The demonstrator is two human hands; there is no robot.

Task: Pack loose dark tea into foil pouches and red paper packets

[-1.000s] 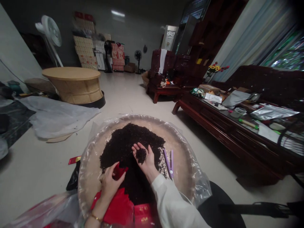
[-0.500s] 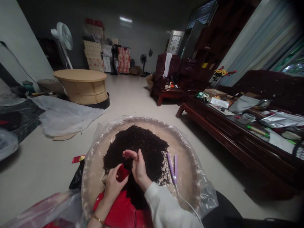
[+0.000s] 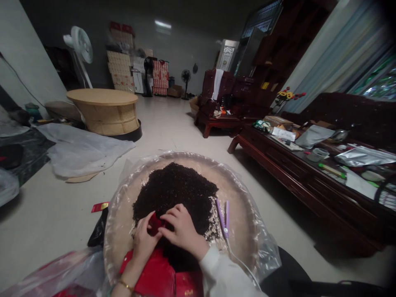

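Observation:
A heap of dark loose leaves (image 3: 176,189) lies on a round woven tray (image 3: 238,206) lined with clear plastic. My left hand (image 3: 142,241) is closed on a small red packet (image 3: 154,225) held at the near edge of the heap. My right hand (image 3: 182,231), palm down, has its fingers pinched at the packet's mouth. Below my hands lie more red packets (image 3: 157,276). A purple sealing clip (image 3: 225,218) with a white cord rests on the tray to the right of my right hand.
A dark wooden table (image 3: 309,173) cluttered with bags and papers runs along the right. A round wooden table (image 3: 105,109), a standing fan (image 3: 78,45) and plastic sheeting (image 3: 83,150) stand at the left. A red slip (image 3: 99,206) lies on the floor. Stacked boxes and dark chairs stand at the back.
My right hand, which held leaves on its open palm, has turned over and come down onto the red packet's mouth. My left hand has kept its hold on the packet.

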